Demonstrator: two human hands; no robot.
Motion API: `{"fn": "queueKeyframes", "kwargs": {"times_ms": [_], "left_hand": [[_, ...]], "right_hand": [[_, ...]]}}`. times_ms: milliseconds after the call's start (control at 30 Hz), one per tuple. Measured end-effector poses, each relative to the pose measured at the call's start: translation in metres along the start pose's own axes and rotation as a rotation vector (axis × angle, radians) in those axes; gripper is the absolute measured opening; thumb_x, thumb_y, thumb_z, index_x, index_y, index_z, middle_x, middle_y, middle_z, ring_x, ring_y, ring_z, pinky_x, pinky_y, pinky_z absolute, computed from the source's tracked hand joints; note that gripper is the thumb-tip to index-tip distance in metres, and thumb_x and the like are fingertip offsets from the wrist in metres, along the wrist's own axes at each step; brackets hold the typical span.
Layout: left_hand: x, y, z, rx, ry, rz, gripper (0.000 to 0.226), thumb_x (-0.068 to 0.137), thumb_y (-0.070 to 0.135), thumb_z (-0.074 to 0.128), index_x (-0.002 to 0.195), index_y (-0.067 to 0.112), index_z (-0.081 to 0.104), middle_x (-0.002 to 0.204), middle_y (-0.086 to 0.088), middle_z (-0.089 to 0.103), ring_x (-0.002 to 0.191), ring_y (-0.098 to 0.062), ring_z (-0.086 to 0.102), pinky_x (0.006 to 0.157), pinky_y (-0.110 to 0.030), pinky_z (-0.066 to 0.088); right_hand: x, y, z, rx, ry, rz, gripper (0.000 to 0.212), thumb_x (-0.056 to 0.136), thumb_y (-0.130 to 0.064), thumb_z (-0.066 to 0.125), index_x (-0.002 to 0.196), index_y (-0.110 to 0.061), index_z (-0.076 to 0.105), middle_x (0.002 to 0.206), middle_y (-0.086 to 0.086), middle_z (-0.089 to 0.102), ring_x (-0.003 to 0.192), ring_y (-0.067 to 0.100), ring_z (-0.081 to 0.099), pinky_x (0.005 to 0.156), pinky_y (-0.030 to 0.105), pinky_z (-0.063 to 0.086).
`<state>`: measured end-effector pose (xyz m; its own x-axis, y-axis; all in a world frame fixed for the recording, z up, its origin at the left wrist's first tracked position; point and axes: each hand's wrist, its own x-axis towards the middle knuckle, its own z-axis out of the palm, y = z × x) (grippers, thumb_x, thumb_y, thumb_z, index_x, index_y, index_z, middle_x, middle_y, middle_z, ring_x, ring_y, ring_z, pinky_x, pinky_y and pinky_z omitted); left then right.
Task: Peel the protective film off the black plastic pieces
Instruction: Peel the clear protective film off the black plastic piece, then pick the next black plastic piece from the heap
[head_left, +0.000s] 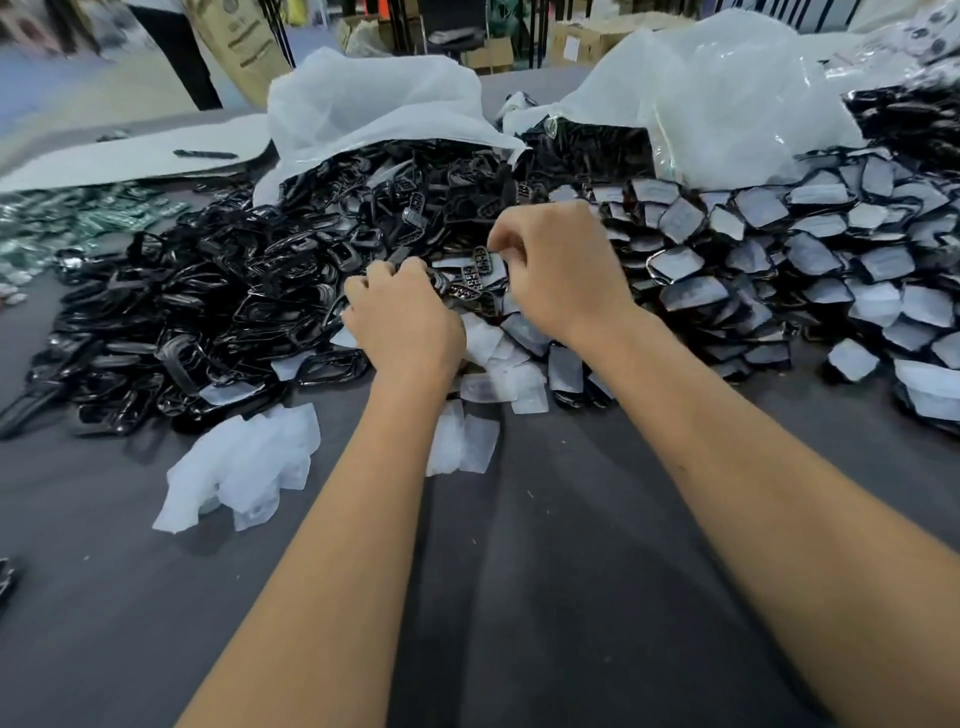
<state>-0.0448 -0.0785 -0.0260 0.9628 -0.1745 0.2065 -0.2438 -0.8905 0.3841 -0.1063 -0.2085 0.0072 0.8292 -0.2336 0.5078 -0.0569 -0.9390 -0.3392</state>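
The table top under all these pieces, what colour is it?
Dark grey, plain and matte; the table top shows best in the head view, between the forearms.

light: even, bright overhead | shadows: soft | edges: wide-angle bowing | background: blurred

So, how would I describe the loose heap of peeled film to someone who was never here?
Start at the big black pile of plastic pieces on the grey table. Just in front of it, left of the left forearm, lies the heap of peeled film. It is crumpled, translucent white, with no black pieces under it.
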Motion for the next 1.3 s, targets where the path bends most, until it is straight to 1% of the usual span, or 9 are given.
{"fn": "queueKeyframes", "kwargs": {"times_ms": [333, 500, 633, 767, 867, 1000, 1067, 1233, 1300], "left_hand": [[0.018, -0.028, -0.002, -0.114, 0.058, 0.033, 0.02, 0.093, 0.023, 0.071, 0.113, 0.024, 0.07, 0.116, -0.003, 0.071, 0.125, -0.03, 0.05, 0.1, -0.044, 0.047], [0.02, -0.037, -0.002, -0.308, 0.1, -0.002, 0.027, 0.084, 0.003, 0.072, 0.105, 0.02, 0.068, 0.094, 0.003, 0.07, 0.106, -0.024, 0.063, 0.091, -0.04, 0.053], [0.021, -0.042, -0.004, -0.379, 0.13, -0.007, 0.013, 0.085, 0.009, 0.074, 0.091, 0.021, 0.075, 0.076, 0.011, 0.063, 0.089, -0.017, 0.067, 0.075, -0.026, 0.047], [0.021, -0.043, -0.009, -0.47, 0.175, -0.045, 0.002, 0.086, 0.02, 0.076, 0.086, 0.02, 0.074, 0.075, 0.011, 0.065, 0.086, -0.018, 0.068, 0.089, -0.036, 0.054], [0.019, -0.044, -0.015, -0.594, 0.274, -0.103, 0.013, 0.086, 0.025, 0.074, 0.076, 0.023, 0.066, 0.073, 0.012, 0.063, 0.086, -0.022, 0.067, 0.091, -0.041, 0.053], [0.009, -0.053, -0.025, -0.746, 0.412, -0.098, 0.012, 0.087, 0.015, 0.07, 0.079, 0.017, 0.062, 0.071, 0.012, 0.059, 0.067, -0.001, 0.057, 0.07, -0.02, 0.048], [0.004, -0.063, -0.028, -0.66, 0.398, -0.049, 0.008, 0.09, 0.018, 0.071, 0.086, 0.014, 0.065, 0.075, 0.01, 0.062, 0.071, -0.004, 0.058, 0.074, -0.022, 0.049], [0.0, -0.089, -0.026, -0.013, 0.145, -0.028, 0.031, 0.098, 0.035, 0.058, 0.125, 0.024, 0.068, 0.123, -0.006, 0.065, 0.12, -0.033, 0.05, 0.096, -0.037, 0.036], [-0.001, -0.092, -0.027, -0.025, 0.076, -0.005, 0.036, 0.094, 0.034, 0.062, 0.128, 0.025, 0.068, 0.127, -0.007, 0.064, 0.122, -0.034, 0.048, 0.098, -0.039, 0.039]], "right_hand": [[0.02, -0.021, 0.052, -0.303, -0.331, -0.027, 0.04, 0.097, -0.004, 0.053, 0.135, -0.015, 0.061, 0.126, 0.013, 0.061, 0.123, 0.033, 0.047, 0.097, 0.042, 0.052], [0.018, -0.021, 0.056, -0.223, -0.219, 0.036, 0.029, 0.093, 0.001, 0.059, 0.115, -0.011, 0.072, 0.117, 0.009, 0.07, 0.118, 0.028, 0.057, 0.095, 0.043, 0.055], [0.012, -0.013, 0.057, -0.122, -0.115, 0.093, 0.016, 0.099, -0.017, 0.066, 0.11, -0.016, 0.077, 0.113, 0.007, 0.069, 0.119, 0.027, 0.053, 0.095, 0.032, 0.048], [0.006, -0.018, 0.051, 0.1, 0.076, 0.163, 0.011, 0.097, -0.02, 0.069, 0.101, -0.014, 0.078, 0.103, 0.004, 0.071, 0.104, 0.022, 0.06, 0.088, 0.027, 0.047], [0.001, -0.027, 0.048, 0.556, 0.036, 0.28, 0.007, 0.096, -0.013, 0.069, 0.095, -0.008, 0.074, 0.082, 0.001, 0.076, 0.073, 0.013, 0.069, 0.068, 0.03, 0.055], [-0.012, -0.042, 0.051, 1.07, -0.077, 0.399, 0.007, 0.1, -0.009, 0.064, 0.095, -0.006, 0.068, 0.068, 0.007, 0.073, 0.05, 0.011, 0.056, 0.045, 0.022, 0.042], [-0.017, -0.044, 0.058, 1.048, -0.03, 0.417, 0.01, 0.1, -0.01, 0.064, 0.091, -0.009, 0.068, 0.065, 0.004, 0.07, 0.049, 0.011, 0.053, 0.045, 0.021, 0.04], [-0.025, -0.047, 0.07, 0.939, -0.005, 0.395, 0.014, 0.097, -0.019, 0.07, 0.085, -0.012, 0.067, 0.07, 0.004, 0.067, 0.054, 0.009, 0.057, 0.048, 0.02, 0.044], [-0.026, -0.049, 0.071, 0.91, -0.012, 0.353, 0.015, 0.096, -0.019, 0.071, 0.086, -0.009, 0.067, 0.072, 0.007, 0.07, 0.054, 0.011, 0.062, 0.048, 0.025, 0.047]]}}
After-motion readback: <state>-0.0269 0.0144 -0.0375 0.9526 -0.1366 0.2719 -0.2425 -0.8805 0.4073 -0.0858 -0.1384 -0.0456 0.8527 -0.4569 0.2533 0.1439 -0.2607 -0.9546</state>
